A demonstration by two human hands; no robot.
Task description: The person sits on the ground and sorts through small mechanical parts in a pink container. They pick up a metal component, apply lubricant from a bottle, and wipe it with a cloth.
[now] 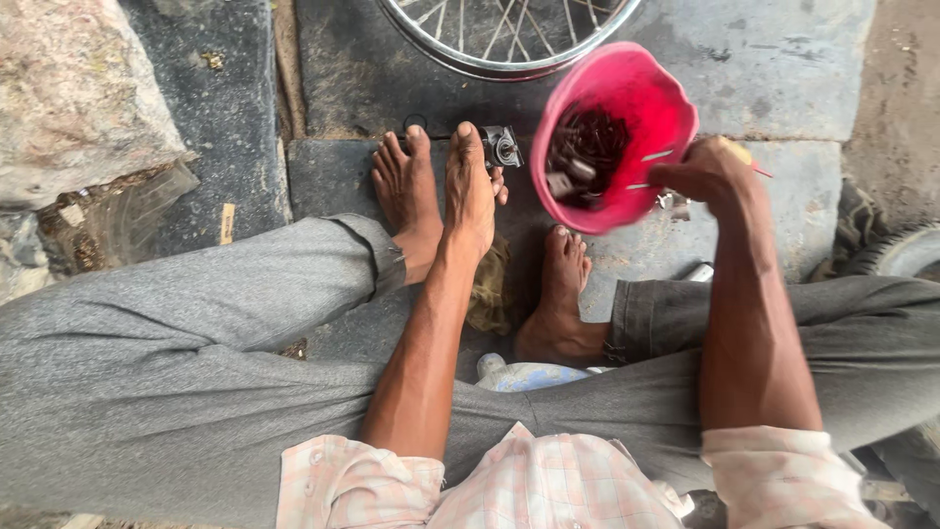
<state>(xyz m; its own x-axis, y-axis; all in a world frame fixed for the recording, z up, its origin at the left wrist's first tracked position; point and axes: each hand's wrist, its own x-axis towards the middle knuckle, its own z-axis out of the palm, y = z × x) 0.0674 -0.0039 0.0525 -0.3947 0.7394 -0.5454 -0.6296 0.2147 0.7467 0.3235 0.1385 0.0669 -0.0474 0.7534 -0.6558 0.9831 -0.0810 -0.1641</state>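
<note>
At upper centre, the left hand (470, 186) is gripping a small dark metal part (501, 147) on the stone floor (764, 69); the right hand (707, 171) is clasping the tilted pink plastic bowl (646, 93) of rusty hardware at upper right.

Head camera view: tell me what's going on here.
A person sits on a stone floor, bare feet out in front. The left hand reaches down to a small metal part by the toes; whether the grip has closed on it is unclear. The right hand tilts a pink bowl of dark metal bits by its rim. A spoked wheel lies just beyond.
</note>
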